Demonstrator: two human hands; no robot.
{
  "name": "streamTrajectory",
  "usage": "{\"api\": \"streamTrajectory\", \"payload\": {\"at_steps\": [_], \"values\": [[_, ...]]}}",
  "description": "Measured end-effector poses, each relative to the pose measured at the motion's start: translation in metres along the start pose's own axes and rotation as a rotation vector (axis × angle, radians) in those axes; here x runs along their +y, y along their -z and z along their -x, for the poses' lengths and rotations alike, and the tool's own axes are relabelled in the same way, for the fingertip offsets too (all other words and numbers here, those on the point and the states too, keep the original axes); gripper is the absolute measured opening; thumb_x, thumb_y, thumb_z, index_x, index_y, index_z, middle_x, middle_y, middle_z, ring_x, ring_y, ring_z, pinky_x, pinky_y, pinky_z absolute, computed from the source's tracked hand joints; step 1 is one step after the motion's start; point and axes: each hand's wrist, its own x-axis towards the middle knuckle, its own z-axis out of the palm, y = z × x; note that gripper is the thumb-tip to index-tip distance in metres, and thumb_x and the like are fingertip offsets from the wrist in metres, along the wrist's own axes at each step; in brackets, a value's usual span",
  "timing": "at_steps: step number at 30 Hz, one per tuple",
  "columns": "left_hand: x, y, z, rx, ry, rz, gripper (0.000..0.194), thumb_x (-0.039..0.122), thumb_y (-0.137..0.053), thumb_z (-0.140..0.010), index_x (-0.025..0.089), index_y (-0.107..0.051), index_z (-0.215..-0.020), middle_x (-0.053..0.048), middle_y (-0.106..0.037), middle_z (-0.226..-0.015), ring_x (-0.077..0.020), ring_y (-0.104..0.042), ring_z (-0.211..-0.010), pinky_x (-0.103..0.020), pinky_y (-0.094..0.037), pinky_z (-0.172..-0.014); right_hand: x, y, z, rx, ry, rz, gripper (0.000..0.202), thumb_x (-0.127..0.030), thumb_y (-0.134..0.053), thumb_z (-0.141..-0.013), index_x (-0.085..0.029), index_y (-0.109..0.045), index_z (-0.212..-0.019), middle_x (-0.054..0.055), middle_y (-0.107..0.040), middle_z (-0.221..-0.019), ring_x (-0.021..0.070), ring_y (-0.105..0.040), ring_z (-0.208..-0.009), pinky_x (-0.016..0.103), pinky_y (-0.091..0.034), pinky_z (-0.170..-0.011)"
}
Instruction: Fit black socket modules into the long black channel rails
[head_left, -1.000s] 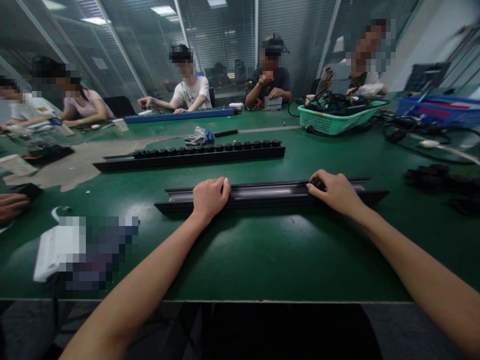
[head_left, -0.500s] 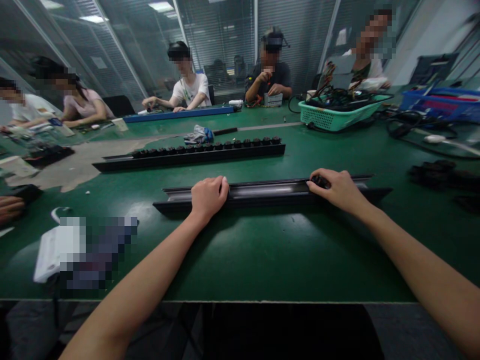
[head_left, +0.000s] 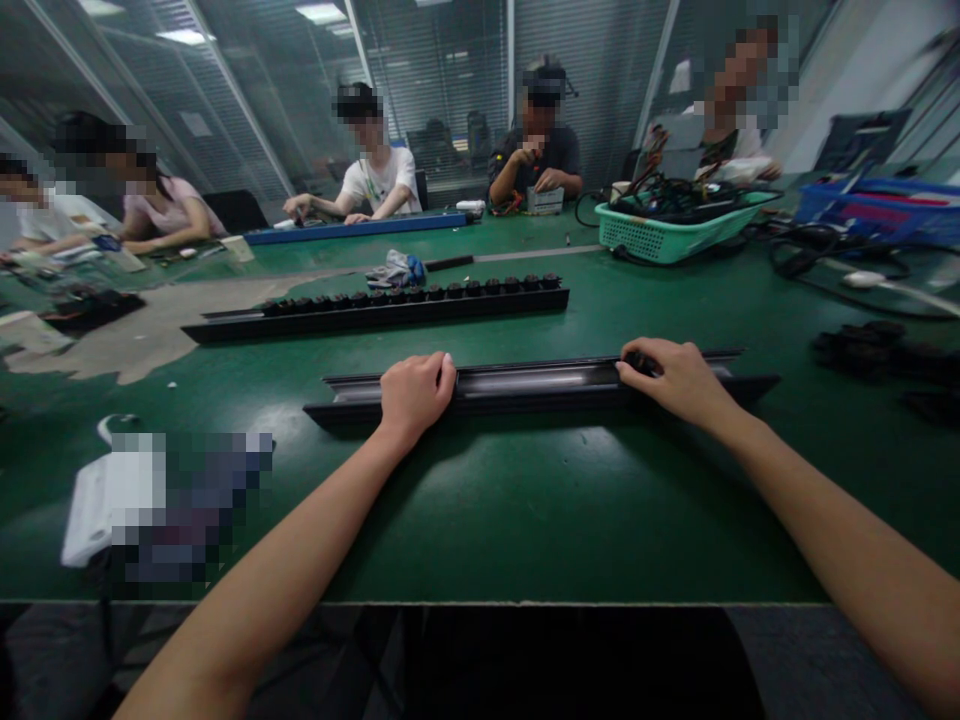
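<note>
Over at nine o'clock, a co-worker's hand and the dark, box-like block beside it have slipped out of sight, and glossy green tabletop (head_left: 45,425) shows there now. Nearer the middle, the worker's bare right hand (head_left: 679,380) has edged slightly toward three o'clock along the long, straight black channel (head_left: 532,388), its small, dark, rounded part (head_left: 643,363) going with it.

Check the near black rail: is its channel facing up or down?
Up: the near black rail shows its shiny inside between the left hand and right hand.
</note>
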Motion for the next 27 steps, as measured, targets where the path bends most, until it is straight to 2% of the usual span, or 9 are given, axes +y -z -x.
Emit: {"api": "streamTrajectory", "payload": {"at_steps": [7, 13, 27], "values": [[0.0, -0.001, 0.0, 0.006, -0.004, -0.001, 0.047, 0.04, -0.028, -0.101, 0.021, -0.065, -0.081, -0.009, -0.072, -0.084, -0.022, -0.063, -0.077, -0.032, -0.033, -0.064, 0.004, -0.001, -0.001, 0.005, 0.028, -0.018, 0.029, -0.045, -0.053, -0.088, -0.021, -0.067, -0.094, 0.01, -0.071, -0.096, 0.0267, -0.066, -0.09, 0.041, -0.046, -0.084], [0.001, -0.001, 0.0, 0.024, -0.01, -0.01, 0.047, 0.041, -0.027, -0.102, 0.021, -0.064, -0.08, -0.008, -0.071, -0.083, -0.0215, -0.063, -0.075, -0.033, -0.03, -0.061, 0.006, -0.001, 0.0, 0.007, 0.004, 0.006, 0.028, -0.044, -0.053, -0.087, -0.021, -0.066, -0.095, 0.01, -0.071, -0.097, 0.0271, -0.065, -0.09, 0.04, -0.047, -0.08], [0.001, 0.0, 0.0, 0.009, -0.003, 0.009, 0.048, 0.041, -0.027, -0.101, 0.021, -0.065, -0.081, -0.009, -0.071, -0.083, -0.0218, -0.063, -0.074, -0.032, -0.031, -0.062, 0.011, 0.002, 0.002, 0.011, -0.028, 0.0, 0.028, -0.046, -0.054, -0.085, -0.022, -0.066, -0.093, 0.009, -0.07, -0.097, 0.0271, -0.064, -0.088, 0.043, -0.047, -0.083]]}}
